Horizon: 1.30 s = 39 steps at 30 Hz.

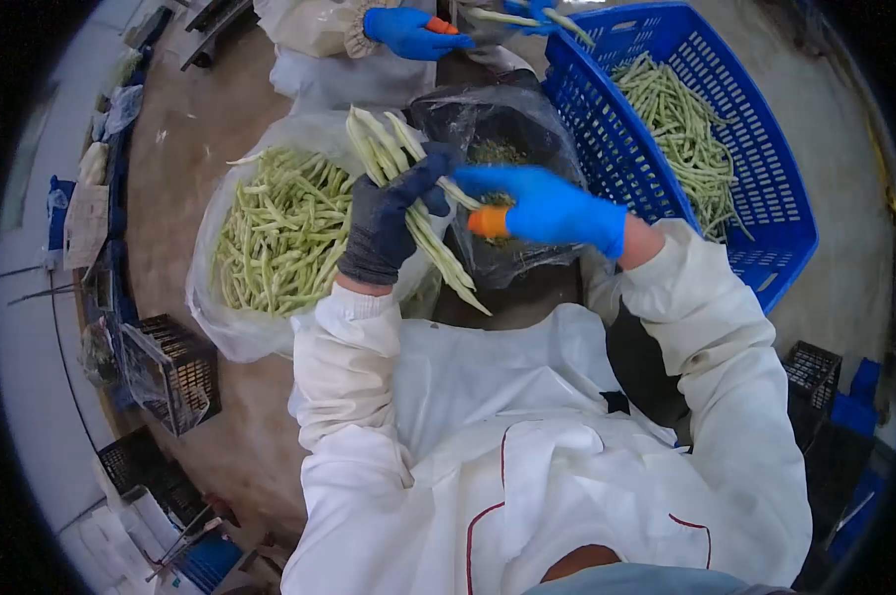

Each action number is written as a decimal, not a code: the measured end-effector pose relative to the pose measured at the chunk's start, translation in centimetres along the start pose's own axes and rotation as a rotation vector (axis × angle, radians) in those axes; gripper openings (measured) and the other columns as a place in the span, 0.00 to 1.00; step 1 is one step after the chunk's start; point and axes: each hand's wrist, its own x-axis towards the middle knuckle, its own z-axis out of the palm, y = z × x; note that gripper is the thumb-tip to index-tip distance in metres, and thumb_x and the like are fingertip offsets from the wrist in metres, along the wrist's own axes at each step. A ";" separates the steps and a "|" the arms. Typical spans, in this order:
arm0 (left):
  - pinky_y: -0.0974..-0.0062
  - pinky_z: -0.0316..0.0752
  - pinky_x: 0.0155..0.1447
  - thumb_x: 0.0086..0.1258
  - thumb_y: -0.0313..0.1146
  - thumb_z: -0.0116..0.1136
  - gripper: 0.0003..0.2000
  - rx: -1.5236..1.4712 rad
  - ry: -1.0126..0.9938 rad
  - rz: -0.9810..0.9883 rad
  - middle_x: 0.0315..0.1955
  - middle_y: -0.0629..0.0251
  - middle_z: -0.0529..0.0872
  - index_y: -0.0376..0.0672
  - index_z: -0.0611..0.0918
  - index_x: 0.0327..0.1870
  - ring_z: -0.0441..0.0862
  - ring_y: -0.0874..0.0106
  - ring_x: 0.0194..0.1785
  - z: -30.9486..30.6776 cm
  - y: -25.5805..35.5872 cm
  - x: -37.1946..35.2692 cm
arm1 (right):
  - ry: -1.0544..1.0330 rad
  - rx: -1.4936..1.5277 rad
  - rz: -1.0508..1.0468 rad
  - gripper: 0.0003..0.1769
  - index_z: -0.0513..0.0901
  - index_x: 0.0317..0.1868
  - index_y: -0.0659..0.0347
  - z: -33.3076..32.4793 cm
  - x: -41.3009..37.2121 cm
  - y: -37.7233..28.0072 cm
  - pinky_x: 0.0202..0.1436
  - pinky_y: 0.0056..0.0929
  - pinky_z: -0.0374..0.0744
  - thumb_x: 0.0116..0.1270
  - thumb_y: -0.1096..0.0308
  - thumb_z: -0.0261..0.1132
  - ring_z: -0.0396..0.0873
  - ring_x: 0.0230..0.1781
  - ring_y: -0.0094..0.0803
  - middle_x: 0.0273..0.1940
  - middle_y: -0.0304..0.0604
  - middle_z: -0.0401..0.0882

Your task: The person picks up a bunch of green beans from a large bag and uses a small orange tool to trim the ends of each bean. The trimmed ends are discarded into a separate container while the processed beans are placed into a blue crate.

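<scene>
My left hand (384, 223), in a dark grey glove, is closed around a bunch of long pale green beans (448, 266). Their ends stick out above and below the fist. Close by on the right, my right hand (557, 210) wears a blue glove and grips a tool with an orange handle (489, 221); its blade or tip cannot be made out. The right fingers reach to the bean ends beside the left fist. Left of the hands, a clear plastic bag (210, 302) holds many beans (284, 233). Beneath the hands is an open dark bag (552, 139) with small green scraps.
A blue slotted crate (616, 134) with long beans (671, 119) stands at the right. Across from me, a person's blue-gloved hand (413, 35) holds an orange-handled tool; their other glove (535, 14) is near beans. Black crates (175, 372) sit on the floor at left.
</scene>
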 end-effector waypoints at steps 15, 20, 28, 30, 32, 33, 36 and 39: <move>0.81 0.74 0.30 0.63 0.27 0.64 0.12 0.122 -0.141 -0.095 0.32 0.65 0.85 0.35 0.83 0.46 0.78 0.78 0.25 1.0 0.5 -0.9 | 0.908 -0.895 0.121 0.25 0.77 0.58 0.65 -17.3 -4.8 8.5 0.55 0.34 0.76 0.59 0.69 0.67 0.81 0.50 0.43 0.49 0.53 0.82; 0.81 0.75 0.32 0.61 0.30 0.67 0.14 0.300 -0.336 -0.210 0.31 0.66 0.85 0.36 0.83 0.47 0.79 0.79 0.26 2.8 -3.3 -0.5 | 0.164 0.110 0.012 0.18 0.82 0.55 0.57 -8.0 -1.0 -1.5 0.56 0.28 0.74 0.64 0.72 0.62 0.79 0.47 0.31 0.48 0.48 0.83; 0.82 0.74 0.31 0.59 0.30 0.69 0.12 0.388 -0.206 -0.231 0.27 0.69 0.84 0.38 0.84 0.42 0.79 0.81 0.27 1.7 -3.3 0.0 | 0.051 -0.265 -0.049 0.13 0.84 0.47 0.57 -7.4 -1.0 0.5 0.49 0.38 0.78 0.61 0.73 0.62 0.81 0.44 0.46 0.43 0.49 0.83; 0.82 0.74 0.31 0.59 0.29 0.69 0.11 0.397 -0.176 -0.209 0.27 0.69 0.84 0.38 0.84 0.41 0.78 0.82 0.26 1.5 -2.8 0.0 | 0.052 -0.364 -0.110 0.11 0.84 0.45 0.57 -7.1 -1.2 1.0 0.46 0.41 0.78 0.61 0.72 0.62 0.80 0.41 0.49 0.41 0.49 0.82; 0.81 0.73 0.31 0.60 0.28 0.68 0.10 0.484 -0.176 -0.125 0.26 0.69 0.84 0.37 0.83 0.41 0.77 0.82 0.26 1.8 -2.4 -0.3 | 0.046 -0.464 -0.163 0.11 0.83 0.43 0.57 -6.9 -1.1 1.0 0.44 0.44 0.78 0.60 0.72 0.62 0.79 0.39 0.51 0.40 0.49 0.81; 0.81 0.74 0.31 0.60 0.28 0.68 0.10 0.493 -0.171 -0.095 0.26 0.69 0.84 0.36 0.83 0.41 0.77 0.82 0.26 1.7 -2.6 -0.3 | 0.043 -0.485 -0.168 0.11 0.82 0.44 0.58 -6.8 -1.0 1.1 0.44 0.44 0.78 0.60 0.72 0.62 0.79 0.39 0.51 0.40 0.50 0.81; 0.81 0.74 0.33 0.60 0.27 0.68 0.10 0.557 -0.143 -0.002 0.28 0.67 0.84 0.36 0.83 0.40 0.78 0.81 0.28 1.9 -2.4 -0.5 | 0.024 -0.575 -0.184 0.11 0.81 0.44 0.58 -6.5 -0.5 1.1 0.44 0.44 0.78 0.60 0.72 0.62 0.79 0.39 0.51 0.39 0.51 0.81; 0.80 0.76 0.36 0.60 0.26 0.68 0.09 0.638 -0.091 0.116 0.31 0.65 0.85 0.37 0.83 0.41 0.79 0.80 0.31 1.6 -3.1 -0.3 | 0.034 -0.535 -0.188 0.11 0.81 0.44 0.59 -6.6 -0.4 0.7 0.43 0.41 0.78 0.59 0.73 0.62 0.79 0.38 0.50 0.38 0.52 0.80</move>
